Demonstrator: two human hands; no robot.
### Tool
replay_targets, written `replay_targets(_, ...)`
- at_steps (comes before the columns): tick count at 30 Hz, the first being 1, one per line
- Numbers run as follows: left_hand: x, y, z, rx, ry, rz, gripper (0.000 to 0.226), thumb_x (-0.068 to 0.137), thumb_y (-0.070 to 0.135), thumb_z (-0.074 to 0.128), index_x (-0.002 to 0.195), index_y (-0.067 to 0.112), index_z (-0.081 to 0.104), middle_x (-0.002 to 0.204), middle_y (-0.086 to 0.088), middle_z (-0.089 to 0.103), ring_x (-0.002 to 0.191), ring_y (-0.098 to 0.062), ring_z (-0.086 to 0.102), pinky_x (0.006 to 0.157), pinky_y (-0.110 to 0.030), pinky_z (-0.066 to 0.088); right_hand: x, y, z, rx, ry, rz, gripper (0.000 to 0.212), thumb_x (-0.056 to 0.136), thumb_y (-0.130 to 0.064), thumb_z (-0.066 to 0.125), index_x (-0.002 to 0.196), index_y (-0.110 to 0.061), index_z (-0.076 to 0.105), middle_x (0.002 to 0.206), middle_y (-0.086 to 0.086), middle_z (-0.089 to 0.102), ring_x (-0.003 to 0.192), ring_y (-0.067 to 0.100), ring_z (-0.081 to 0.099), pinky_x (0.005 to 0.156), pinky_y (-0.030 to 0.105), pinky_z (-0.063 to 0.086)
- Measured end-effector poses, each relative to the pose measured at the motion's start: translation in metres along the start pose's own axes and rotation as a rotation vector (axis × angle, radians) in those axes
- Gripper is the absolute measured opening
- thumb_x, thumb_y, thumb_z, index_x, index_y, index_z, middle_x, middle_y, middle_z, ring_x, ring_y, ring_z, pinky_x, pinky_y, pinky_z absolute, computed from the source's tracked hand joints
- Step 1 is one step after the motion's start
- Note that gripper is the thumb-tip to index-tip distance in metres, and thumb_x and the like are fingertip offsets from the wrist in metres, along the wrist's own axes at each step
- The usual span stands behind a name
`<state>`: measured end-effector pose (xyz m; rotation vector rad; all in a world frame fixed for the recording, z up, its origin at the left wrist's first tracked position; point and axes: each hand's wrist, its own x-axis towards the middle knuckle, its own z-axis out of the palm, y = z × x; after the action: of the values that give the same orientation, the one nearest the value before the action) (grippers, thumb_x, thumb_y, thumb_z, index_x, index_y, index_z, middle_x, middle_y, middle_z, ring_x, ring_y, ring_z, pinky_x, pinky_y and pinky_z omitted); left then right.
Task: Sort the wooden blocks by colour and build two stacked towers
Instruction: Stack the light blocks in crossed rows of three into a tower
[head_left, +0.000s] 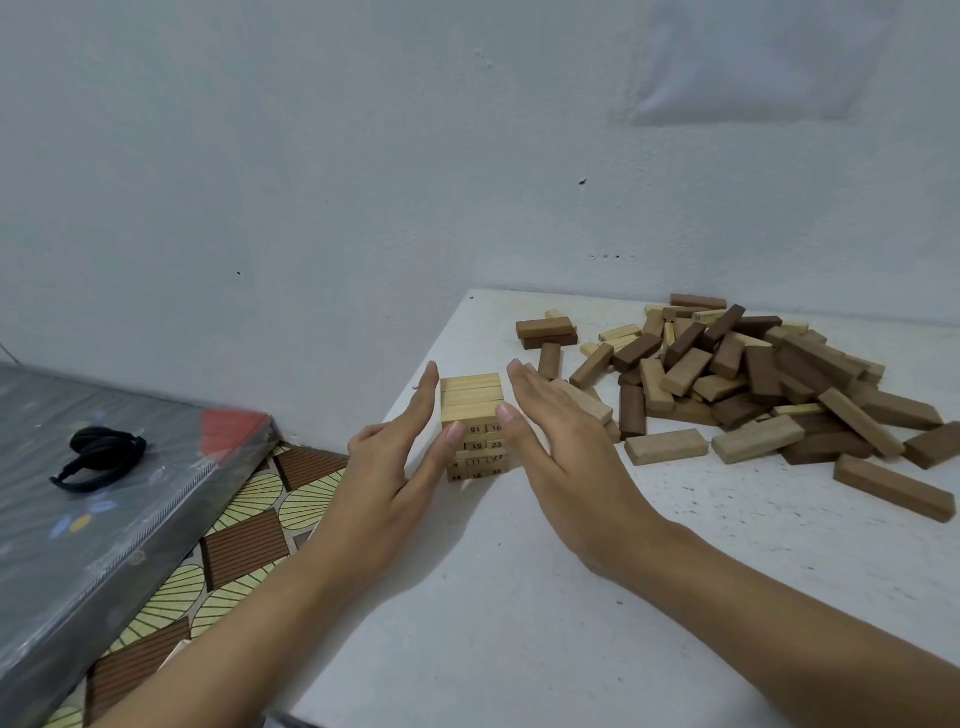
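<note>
A short tower of light wooden blocks (471, 397) stands near the left edge of the white table (519, 597), several layers high, with printed numbers on its front ends. My left hand (395, 462) lies flat against the tower's left side, fingers straight, thumb touching the front. My right hand (561, 441) is flat against the right side, thumb on the front corner. Neither hand grips a block. A loose pile of dark brown and light blocks (753, 379) lies to the right, behind my right hand.
A small stack of dark brown blocks (546, 332) sits at the back near the wall. Single blocks (893, 487) lie scattered at the right. Left of the table, a grey-covered surface (156, 483) carries black headphones (101, 457). A patterned floor (249, 540) shows below.
</note>
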<state>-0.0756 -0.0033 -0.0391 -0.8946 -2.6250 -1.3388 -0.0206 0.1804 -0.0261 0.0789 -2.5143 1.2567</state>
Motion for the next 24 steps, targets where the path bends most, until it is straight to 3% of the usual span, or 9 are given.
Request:
replay_targets(2,0.001,0.006,-0.003,0.005,0.030,0.040,0.061,0.096,0.069,0.033,0.153,0.055,0.021,0.143,0.031,0.054,0.135,-0.005,0.050,0.116,-0.049,0.033,0.001,-0.002,-0.006,0.028,0.059,-0.028,0.051,0.107,-0.041,0.037,0.155,-0.024,0.036,0.158,-0.017,0.033,0.145,-0.011,0.017,0.120,0.013,0.013)
replay_targets(4,0.005,0.014,-0.009,0.002,0.071,0.070,0.055,0.095,0.065,0.036,0.149,0.056,0.029,0.153,0.032,0.040,0.144,0.004,0.036,0.120,-0.044,0.028,0.004,-0.003,-0.015,0.047,0.119,-0.059,0.045,0.106,-0.039,0.042,0.149,-0.026,0.047,0.151,-0.018,0.043,0.142,-0.010,0.028,0.120,0.023,0.024)
replay_targets(7,0.017,0.022,-0.018,-0.033,0.065,0.131,0.049,0.097,0.059,0.042,0.145,0.047,0.046,0.154,0.029,0.041,0.146,0.010,0.028,0.123,-0.045,0.026,0.013,-0.003,-0.036,0.016,0.206,-0.096,0.030,0.103,-0.029,0.052,0.129,-0.023,0.065,0.124,-0.018,0.063,0.116,-0.012,0.051,0.096,0.006,0.036)
replay_targets(9,0.028,0.029,-0.022,-0.006,0.056,0.190,0.043,0.099,0.054,0.046,0.140,0.042,0.055,0.149,0.025,0.049,0.145,0.009,0.031,0.121,-0.046,0.030,0.020,-0.003,-0.054,-0.026,0.232,-0.101,0.020,0.100,-0.022,0.058,0.114,-0.022,0.071,0.106,-0.018,0.067,0.098,-0.009,0.057,0.079,0.004,0.038)
replay_targets(13,0.062,0.053,-0.021,0.090,0.043,0.311,0.027,0.101,0.040,0.056,0.123,0.035,0.070,0.122,0.033,0.066,0.127,0.007,0.055,0.107,-0.037,0.043,0.042,0.001,-0.098,-0.122,0.155,-0.046,0.012,0.098,-0.023,0.060,0.098,-0.026,0.072,0.091,-0.016,0.070,0.084,-0.003,0.063,0.076,0.021,0.048)
replay_targets(15,0.084,0.064,-0.017,0.130,-0.027,0.336,0.022,0.102,0.036,0.060,0.119,0.033,0.073,0.112,0.026,0.072,0.110,0.000,0.066,0.091,-0.027,0.050,0.057,0.007,-0.120,-0.205,0.098,-0.017,0.013,0.098,-0.023,0.060,0.095,-0.025,0.073,0.087,-0.015,0.070,0.082,0.002,0.066,0.079,0.029,0.054)
replay_targets(17,0.111,0.066,-0.009,0.198,-0.122,0.325,0.022,0.102,0.035,0.060,0.120,0.034,0.073,0.111,0.021,0.071,0.104,-0.004,0.066,0.078,-0.021,0.049,0.073,0.014,-0.138,-0.342,0.006,-0.012,0.014,0.098,-0.024,0.060,0.097,-0.024,0.073,0.089,-0.015,0.070,0.085,0.002,0.064,0.081,0.030,0.053)
replay_targets(20,0.154,0.059,0.009,0.344,-0.223,0.268,0.028,0.103,0.041,0.055,0.129,0.036,0.066,0.123,0.018,0.065,0.108,-0.006,0.063,0.095,-0.039,0.047,0.099,0.032,-0.154,-0.490,-0.147,-0.003,0.016,0.099,-0.024,0.058,0.105,-0.024,0.073,0.099,-0.013,0.069,0.092,0.004,0.061,0.083,0.027,0.050)
replay_targets(24,0.200,0.048,0.034,0.602,-0.424,0.139,0.046,0.106,0.045,0.046,0.151,0.033,0.045,0.153,0.010,0.046,0.140,-0.016,0.043,0.115,-0.051,0.032,0.131,0.059,-0.160,-0.617,-0.316,-0.004,0.021,0.102,-0.024,0.054,0.114,-0.027,0.071,0.109,-0.015,0.060,0.100,0.003,0.054,0.087,0.025,0.041)
